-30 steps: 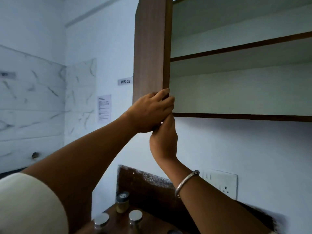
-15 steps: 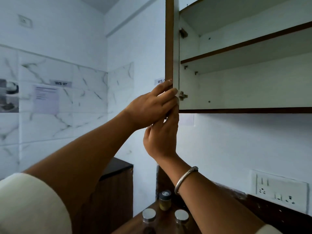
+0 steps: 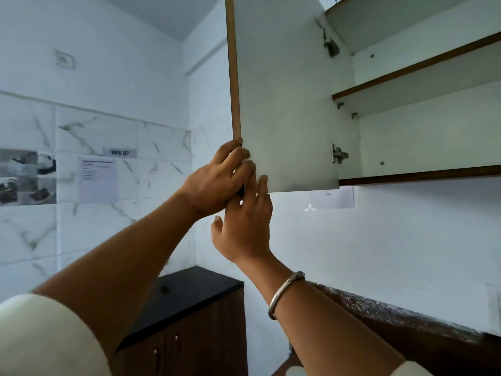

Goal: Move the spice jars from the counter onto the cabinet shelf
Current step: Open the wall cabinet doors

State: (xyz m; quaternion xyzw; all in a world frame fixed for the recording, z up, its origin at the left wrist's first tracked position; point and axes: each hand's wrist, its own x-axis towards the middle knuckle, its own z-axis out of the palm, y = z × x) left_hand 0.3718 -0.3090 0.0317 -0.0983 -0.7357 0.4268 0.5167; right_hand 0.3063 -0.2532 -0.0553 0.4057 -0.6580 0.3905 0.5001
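Note:
The wall cabinet's door [image 3: 284,90] stands swung out to the left, its white inner face toward me. My left hand [image 3: 217,177] grips the door's lower left corner, fingers wrapped over the edge. My right hand [image 3: 246,223], with a metal bangle on the wrist, sits just below it, its fingertips touching the door's bottom edge. Inside, the lower cabinet shelf [image 3: 423,175] and the upper shelf [image 3: 417,77] hold nothing that I can see. No spice jars are in view; my arms cover the counter below.
A dark speckled backsplash ledge [image 3: 393,310] runs along the right wall under the cabinet. A low brown cupboard with a black top [image 3: 187,297] stands in the corner. Marble tiles carry a "WS 07" label [image 3: 119,152] and a paper notice.
The door has swung further open to the left, with both hands following it. The view has turned left and up, and the jars seen at the bottom earlier have dropped out of sight.

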